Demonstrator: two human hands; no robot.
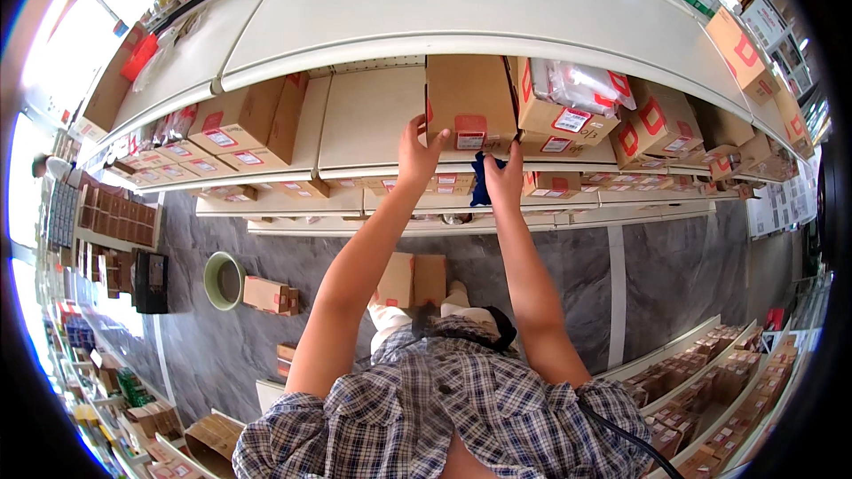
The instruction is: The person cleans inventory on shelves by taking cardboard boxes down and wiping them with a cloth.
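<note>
A brown cardboard box (pixel 470 93) with a red mark and a white label stands on the shelf in front of me. My left hand (pixel 419 153) is at its lower left corner, fingers along the side and thumb at the front face. Near the box's lower right corner is my right hand (pixel 504 179), closed on a dark blue cloth (pixel 481 181) that hangs below it. The right fingertips reach the box's edge. Just right of it, another carton (pixel 564 115) carries clear plastic-wrapped packs (pixel 577 84).
More cartons line the shelf left (pixel 235 120) and right (pixel 657 120), with a bare shelf board (pixel 368 120) left of the box. On the grey floor are a green tub (pixel 224 281), small cartons (pixel 264 294) and boxes (pixel 413 279) by my feet. Stocked shelving (pixel 701 399) stands behind me.
</note>
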